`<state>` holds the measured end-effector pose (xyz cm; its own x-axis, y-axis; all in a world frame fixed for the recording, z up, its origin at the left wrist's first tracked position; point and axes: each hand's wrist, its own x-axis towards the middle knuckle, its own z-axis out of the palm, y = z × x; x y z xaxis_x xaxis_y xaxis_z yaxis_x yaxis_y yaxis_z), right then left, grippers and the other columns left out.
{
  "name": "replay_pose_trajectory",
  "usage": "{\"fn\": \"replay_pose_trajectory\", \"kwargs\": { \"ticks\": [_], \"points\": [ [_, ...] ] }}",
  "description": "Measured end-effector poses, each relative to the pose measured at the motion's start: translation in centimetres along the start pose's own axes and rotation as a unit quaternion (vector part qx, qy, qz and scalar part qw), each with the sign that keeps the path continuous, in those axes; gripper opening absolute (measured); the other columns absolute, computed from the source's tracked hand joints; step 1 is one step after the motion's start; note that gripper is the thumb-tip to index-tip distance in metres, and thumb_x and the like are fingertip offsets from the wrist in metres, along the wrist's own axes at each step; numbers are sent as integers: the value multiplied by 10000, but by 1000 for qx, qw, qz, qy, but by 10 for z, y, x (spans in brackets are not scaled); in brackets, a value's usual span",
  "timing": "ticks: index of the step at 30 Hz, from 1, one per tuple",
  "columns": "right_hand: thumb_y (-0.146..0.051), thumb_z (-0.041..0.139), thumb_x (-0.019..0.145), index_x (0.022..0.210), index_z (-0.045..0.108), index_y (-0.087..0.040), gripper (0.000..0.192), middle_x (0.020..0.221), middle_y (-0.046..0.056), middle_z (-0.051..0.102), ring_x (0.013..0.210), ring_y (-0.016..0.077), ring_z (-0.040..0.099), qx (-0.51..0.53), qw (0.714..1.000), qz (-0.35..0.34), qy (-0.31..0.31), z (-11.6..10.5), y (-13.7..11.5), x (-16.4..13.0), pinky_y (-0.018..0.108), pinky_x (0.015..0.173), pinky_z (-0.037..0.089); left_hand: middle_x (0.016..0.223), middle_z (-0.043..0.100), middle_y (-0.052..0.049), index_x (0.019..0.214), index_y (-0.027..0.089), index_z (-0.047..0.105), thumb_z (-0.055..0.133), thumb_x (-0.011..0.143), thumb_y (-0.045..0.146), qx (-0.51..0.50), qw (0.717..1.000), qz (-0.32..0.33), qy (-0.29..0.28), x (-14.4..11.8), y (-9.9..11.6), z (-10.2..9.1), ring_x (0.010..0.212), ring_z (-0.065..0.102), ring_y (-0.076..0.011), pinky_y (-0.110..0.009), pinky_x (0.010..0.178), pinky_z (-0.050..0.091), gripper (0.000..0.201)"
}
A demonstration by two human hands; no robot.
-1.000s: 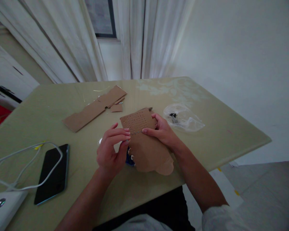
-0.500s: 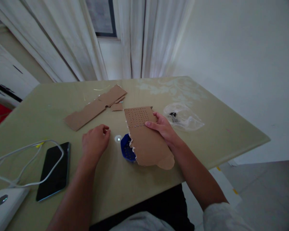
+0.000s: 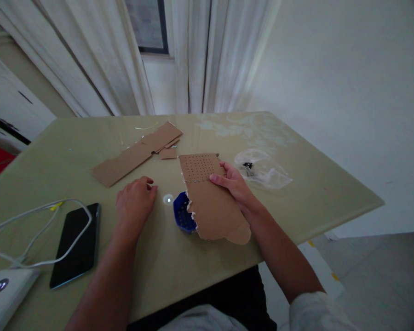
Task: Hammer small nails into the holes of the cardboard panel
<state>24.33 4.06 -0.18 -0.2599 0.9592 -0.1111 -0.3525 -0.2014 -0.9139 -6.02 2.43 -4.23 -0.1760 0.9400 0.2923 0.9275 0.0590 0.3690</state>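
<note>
The right grip was closed on the right edge of a punched cardboard sheet, its thumb flat across the face and the fingers mostly hidden behind. The sheet reached leftward and nearer from that grip—rows of small holes at its far end, a ragged torn left edge, a rounded lobe at its near end. Left of the right grip, partly covered by the sheet, sat a blue perforated dish. Just beside the dish, toward the left grip, lay a small clear disc. The left grip rested by the worktop, fingers loosely curled—whether they held anything could not be told. Beyond the left grip lay a long cardboard strip with smaller cardboard scraps against it. Right of the right grip was a clear plastic bag with small black pieces. Left of the left grip and nearer lay a dark-screened phone, crossed by a white cable.
</note>
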Motion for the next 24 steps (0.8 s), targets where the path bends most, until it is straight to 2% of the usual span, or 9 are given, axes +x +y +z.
{"fn": "replay_pose_trajectory", "kwargs": {
  "ticks": [2,4,6,9,13,18,24],
  "points": [
    [-391,1065,719,1227,627,-265,683,1160,49,869,904,235,862,8,1000,-5,-5,0,0,0,357,800,739,991,851,-117,1082,223,812,667,988,367,-87,995,28,48,-2,15,-8,797,728,-282,-445,829,569,225],
    [-394,1069,707,1218,627,-264,688,1158,45,870,900,227,862,22,1000,-6,-11,1,0,-1,341,794,735,1062,855,-95,1114,229,831,716,1014,421,-204,970,90,91,-7,36,-16,848,744,-253,-406,831,588,245],
    [-396,1068,704,1212,640,-259,679,1154,40,871,903,218,861,33,999,-6,-16,2,-1,-2,323,798,728,1131,853,-77,1189,251,833,752,1030,387,-287,937,171,99,-16,56,-22,960,771,-243,-380,862,607,224],
    [-409,1057,713,1199,655,-252,650,1134,35,872,893,213,859,36,999,-8,-28,3,-2,-5,321,802,723,1126,850,-65,1127,244,822,752,1028,237,-320,906,259,103,-31,75,-24,1026,775,-228,-360,908,617,121],
    [-415,1055,708,1205,642,-254,666,1156,52,871,924,241,865,34,998,-8,-50,5,-4,-9,379,856,736,1034,834,-42,1044,229,781,747,1013,146,-321,900,268,125,-39,82,-21,948,751,-202,-326,853,610,95],
    [-414,1039,731,1238,630,-261,669,1219,76,863,997,281,871,38,998,-2,-57,6,-6,-12,453,921,744,1024,820,-42,1028,234,765,750,1020,175,-325,904,247,130,-40,84,-21,942,746,-207,-338,831,602,62],
    [-410,1053,719,1241,608,-267,701,1131,59,884,898,259,879,30,996,32,-83,3,-8,-11,397,824,749,967,800,-18,1005,240,758,777,1001,138,-338,892,258,155,-46,90,-27,874,718,-181,-325,791,574,103]
  ]
}}
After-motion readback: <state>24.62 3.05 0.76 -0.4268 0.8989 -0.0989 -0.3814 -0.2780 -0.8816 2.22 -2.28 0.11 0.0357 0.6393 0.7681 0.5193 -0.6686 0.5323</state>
